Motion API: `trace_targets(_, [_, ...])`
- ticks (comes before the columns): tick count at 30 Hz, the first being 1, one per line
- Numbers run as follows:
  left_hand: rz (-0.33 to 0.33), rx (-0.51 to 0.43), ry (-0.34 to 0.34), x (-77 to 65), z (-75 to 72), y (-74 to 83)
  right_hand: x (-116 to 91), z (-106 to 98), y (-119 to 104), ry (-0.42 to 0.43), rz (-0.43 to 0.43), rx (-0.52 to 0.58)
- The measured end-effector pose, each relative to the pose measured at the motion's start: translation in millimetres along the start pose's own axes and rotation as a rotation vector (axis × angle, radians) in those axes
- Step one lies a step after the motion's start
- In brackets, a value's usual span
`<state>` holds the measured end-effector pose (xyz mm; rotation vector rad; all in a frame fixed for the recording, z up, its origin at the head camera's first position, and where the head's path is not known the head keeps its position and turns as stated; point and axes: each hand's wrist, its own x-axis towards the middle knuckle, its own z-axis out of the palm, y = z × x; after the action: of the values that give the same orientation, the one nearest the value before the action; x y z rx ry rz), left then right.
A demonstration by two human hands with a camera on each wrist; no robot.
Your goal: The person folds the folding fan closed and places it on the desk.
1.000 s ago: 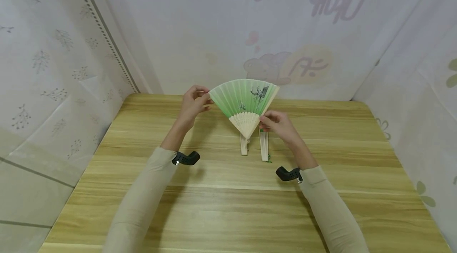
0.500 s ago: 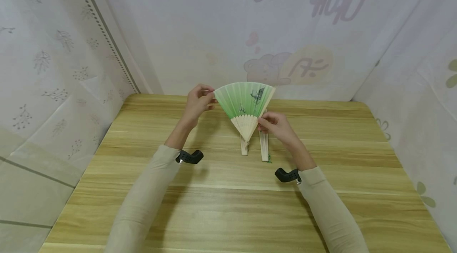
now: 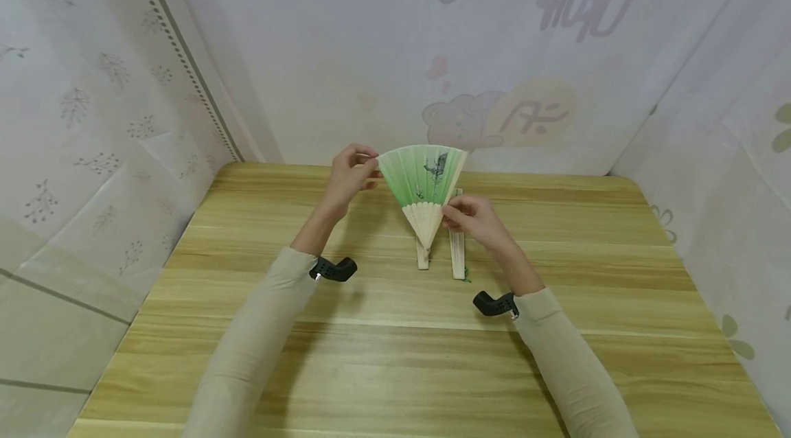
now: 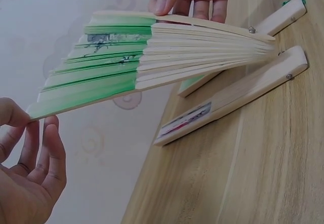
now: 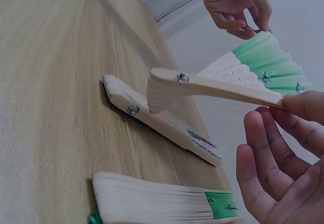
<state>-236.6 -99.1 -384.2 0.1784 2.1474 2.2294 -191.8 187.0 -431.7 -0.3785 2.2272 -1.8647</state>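
A partly spread green folding fan (image 3: 413, 177) with pale ribs and a dark branch drawing is held above the table. My left hand (image 3: 352, 180) pinches its upper left corner between thumb and fingers. At its right side, my right hand (image 3: 477, 218) pinches the outer rib partway up. The left wrist view shows the left fingertips (image 4: 31, 120) at the leaf's corner. Below the held fan lie two folded fans: one with a dark and red picture on its guard (image 4: 228, 97), and a green one (image 5: 152, 198) with a green cord at its end.
The wooden table (image 3: 383, 369) has rounded far corners. A printed white curtain (image 3: 334, 67) hangs behind it, with more printed cloth (image 3: 93, 150) along the left. A black wrist camera (image 3: 336, 269) is strapped to each forearm.
The fan has narrowed, its left corner moving right and its right edge moving left. My left hand has moved right, and my right hand slightly left.
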Motion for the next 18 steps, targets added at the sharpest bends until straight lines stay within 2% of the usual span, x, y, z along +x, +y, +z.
trace_targets(9, [-0.003,0.000,-0.005,0.0,3.5,-0.7,-1,7,-3,0.000,-0.002,-0.014])
trace_targets(18, [0.000,0.007,-0.009,0.7,8.2,-1.7,-1,11,-1,-0.030,-0.042,-0.028])
